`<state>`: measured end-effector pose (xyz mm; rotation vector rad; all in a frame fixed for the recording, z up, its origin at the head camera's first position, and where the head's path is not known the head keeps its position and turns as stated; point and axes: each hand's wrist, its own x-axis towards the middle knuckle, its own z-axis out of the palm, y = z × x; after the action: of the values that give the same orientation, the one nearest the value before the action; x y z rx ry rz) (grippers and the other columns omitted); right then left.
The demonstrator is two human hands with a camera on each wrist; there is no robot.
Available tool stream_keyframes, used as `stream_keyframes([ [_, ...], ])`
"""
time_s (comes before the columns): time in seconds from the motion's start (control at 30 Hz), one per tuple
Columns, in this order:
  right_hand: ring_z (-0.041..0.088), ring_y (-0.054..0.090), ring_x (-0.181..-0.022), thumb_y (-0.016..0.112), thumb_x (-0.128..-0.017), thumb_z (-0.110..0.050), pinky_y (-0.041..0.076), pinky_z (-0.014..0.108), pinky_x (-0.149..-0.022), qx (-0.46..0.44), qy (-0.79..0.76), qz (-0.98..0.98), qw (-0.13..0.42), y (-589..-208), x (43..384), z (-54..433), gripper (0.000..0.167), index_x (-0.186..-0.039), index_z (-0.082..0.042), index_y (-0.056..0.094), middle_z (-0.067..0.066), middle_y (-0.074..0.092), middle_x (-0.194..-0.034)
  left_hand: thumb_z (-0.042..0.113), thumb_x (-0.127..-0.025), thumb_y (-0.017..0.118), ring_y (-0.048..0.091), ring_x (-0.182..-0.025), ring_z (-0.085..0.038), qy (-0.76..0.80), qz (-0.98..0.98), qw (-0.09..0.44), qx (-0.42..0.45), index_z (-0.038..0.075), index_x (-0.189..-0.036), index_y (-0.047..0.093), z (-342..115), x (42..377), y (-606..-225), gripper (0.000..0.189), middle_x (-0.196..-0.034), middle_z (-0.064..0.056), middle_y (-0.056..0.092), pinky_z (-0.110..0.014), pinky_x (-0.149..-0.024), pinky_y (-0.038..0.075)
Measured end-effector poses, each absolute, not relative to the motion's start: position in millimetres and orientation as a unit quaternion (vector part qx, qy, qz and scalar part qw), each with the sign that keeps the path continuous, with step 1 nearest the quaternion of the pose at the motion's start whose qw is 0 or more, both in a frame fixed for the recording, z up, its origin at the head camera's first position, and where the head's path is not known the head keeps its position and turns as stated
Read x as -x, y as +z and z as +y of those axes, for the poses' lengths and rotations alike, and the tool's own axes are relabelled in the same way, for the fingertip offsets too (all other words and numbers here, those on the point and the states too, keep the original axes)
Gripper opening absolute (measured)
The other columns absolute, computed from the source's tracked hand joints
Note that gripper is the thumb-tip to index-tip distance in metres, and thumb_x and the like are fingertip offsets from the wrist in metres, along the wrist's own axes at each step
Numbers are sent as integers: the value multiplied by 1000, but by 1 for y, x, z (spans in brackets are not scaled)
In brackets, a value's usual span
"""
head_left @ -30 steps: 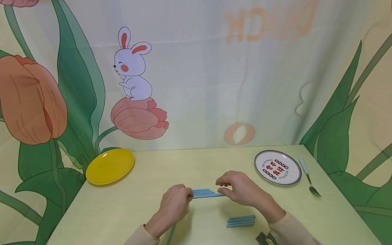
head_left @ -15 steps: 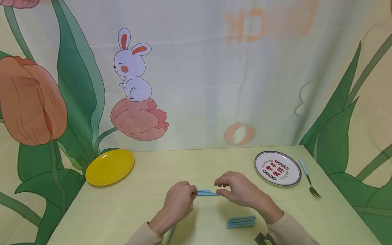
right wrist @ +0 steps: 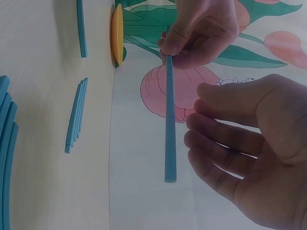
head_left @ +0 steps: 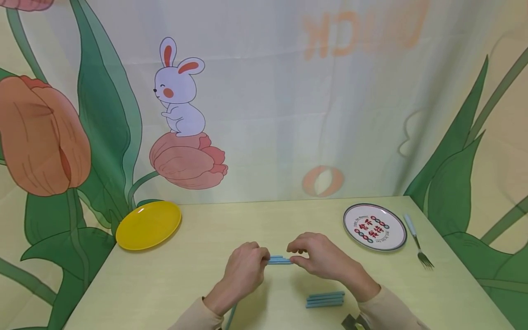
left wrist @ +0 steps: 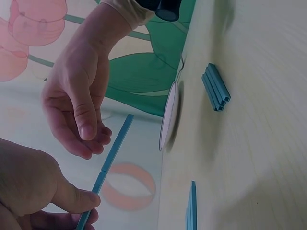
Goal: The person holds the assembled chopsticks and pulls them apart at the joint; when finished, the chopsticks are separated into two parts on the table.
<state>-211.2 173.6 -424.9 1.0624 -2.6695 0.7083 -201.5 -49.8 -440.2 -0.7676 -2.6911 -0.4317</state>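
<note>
My left hand point(head_left: 246, 268) pinches a thin blue stick point(right wrist: 171, 129) near one end, between thumb and fingers. It has a crease or joint partway along and is held up off the table. My right hand point(head_left: 321, 256) is beside the stick's other end; in the right wrist view, this right hand point(right wrist: 249, 139) has its fingers loosely bent and apart from the stick. Beneath the hands, several blue sticks point(right wrist: 76, 117) lie side by side on the table, partly hidden in the head view. In the left wrist view, the left hand point(left wrist: 33, 187) covers one stick end.
A second bundle of blue sticks point(head_left: 325, 299), with hollow ends, lies nearer the front right. One lone stick point(head_left: 231, 317) lies by the left forearm. At the back stand a yellow plate point(head_left: 148, 226), left, and a white printed plate point(head_left: 374, 227) beside a fork point(head_left: 418, 243), right.
My left hand has moved right and slightly away from me with the stick, closing the gap between the hands. The right hand has shifted a little left.
</note>
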Motion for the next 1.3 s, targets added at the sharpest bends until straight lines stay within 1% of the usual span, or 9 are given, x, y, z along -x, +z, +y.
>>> stream_keyframes([
  [0.33, 9, 62, -81, 75, -85, -16, 51, 23, -71, -362, 240, -897, 81, -426, 211, 171, 14, -98, -14, 73, -6, 69, -92, 3, -79, 71, 42, -58, -6, -157, -933, 169, 275, 14, -77, 75, -46, 201, -437, 12, -67, 5, 57, -17, -54, 34],
  [0.5, 8, 62, -80, 75, -85, -18, 51, 22, -72, -363, 240, -897, 77, -426, 212, 169, 12, -97, -13, 74, -5, 69, -90, 1, -79, 71, 46, -60, -7, -164, -927, 186, 283, 14, -77, 74, -44, 200, -435, 13, -68, 5, 58, -18, -56, 37],
  [0.63, 8, 62, -80, 75, -85, -15, 51, 23, -72, -368, 237, -896, 76, -427, 213, 168, 10, -94, -13, 74, -7, 69, -88, 1, -78, 70, 48, -61, -9, -165, -923, 198, 286, 14, -76, 74, -43, 200, -434, 14, -68, 4, 59, -20, -57, 39],
  [0.73, 5, 59, -77, 74, -85, -13, 50, 23, -70, -372, 231, -895, 84, -429, 214, 168, 7, -92, -13, 74, -8, 68, -85, 0, -79, 70, 49, -61, -9, -169, -921, 198, 289, 12, -77, 74, -43, 201, -433, 13, -69, 3, 60, -21, -58, 39],
  [0.9, 2, 58, -75, 73, -85, -9, 50, 22, -69, -374, 226, -893, 113, -430, 213, 167, 6, -89, -13, 74, -9, 66, -82, 0, -79, 71, 49, -63, -9, -183, -916, 197, 296, 11, -77, 74, -43, 201, -432, 11, -71, 2, 61, -20, -60, 40],
  [1.07, 6, 57, -74, 73, -83, -2, 51, 22, -67, -368, 220, -889, 160, -432, 211, 164, 10, -85, -11, 72, -6, 65, -79, -2, -81, 71, 51, -65, -10, -206, -908, 192, 309, 9, -80, 72, -42, 203, -434, 11, -72, 1, 60, -20, -61, 42],
  [1.2, 9, 59, -76, 73, -81, 2, 52, 23, -68, -344, 214, -894, 194, -433, 210, 161, 12, -83, -11, 72, -5, 66, -79, -2, -84, 69, 52, -66, -10, -226, -904, 180, 314, 6, -85, 71, -42, 206, -436, 8, -75, 0, 58, -18, -61, 45],
  [1.3, 10, 60, -76, 73, -81, 2, 52, 24, -68, -331, 215, -896, 204, -435, 211, 161, 13, -83, -11, 72, -5, 67, -79, -2, -87, 67, 54, -68, -10, -241, -899, 166, 327, 4, -88, 70, -43, 210, -438, 7, -78, -1, 57, -18, -60, 47],
])
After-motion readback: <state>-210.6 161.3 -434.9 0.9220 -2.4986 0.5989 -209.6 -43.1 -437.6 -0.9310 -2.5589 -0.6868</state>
